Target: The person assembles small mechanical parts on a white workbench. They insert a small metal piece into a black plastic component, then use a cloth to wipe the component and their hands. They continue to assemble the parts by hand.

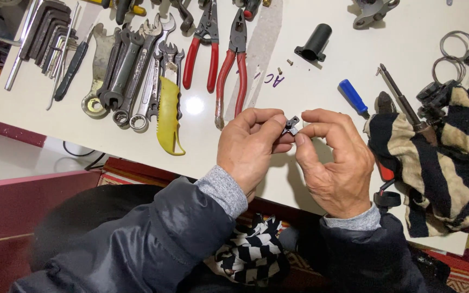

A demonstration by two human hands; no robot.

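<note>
The person's left hand (pixel 248 144) and right hand (pixel 335 157) are meeting over the near edge of the white table (pixel 321 81), fingertips pinched shut together on a small black part (pixel 291 125); its shape is hard to make out, since the fingers are covering most of it. Just beyond the part, purple handwritten marks (pixel 273 80) are showing on the table, partly hidden beside a strip of pale tape (pixel 261 49). To the left of the part, red-handled pliers (pixel 233 65) are lying beside a row of wrenches (pixel 137 70) and a yellow-handled tool (pixel 169 115). To its right, a blue-handled screwdriver (pixel 353 96) is resting near a striped cloth (pixel 435 163), which is covering part of another screwdriver (pixel 405 103). A black tube piece (pixel 315 42) is sitting farther back; the tools along the far edge are cut off.
</note>
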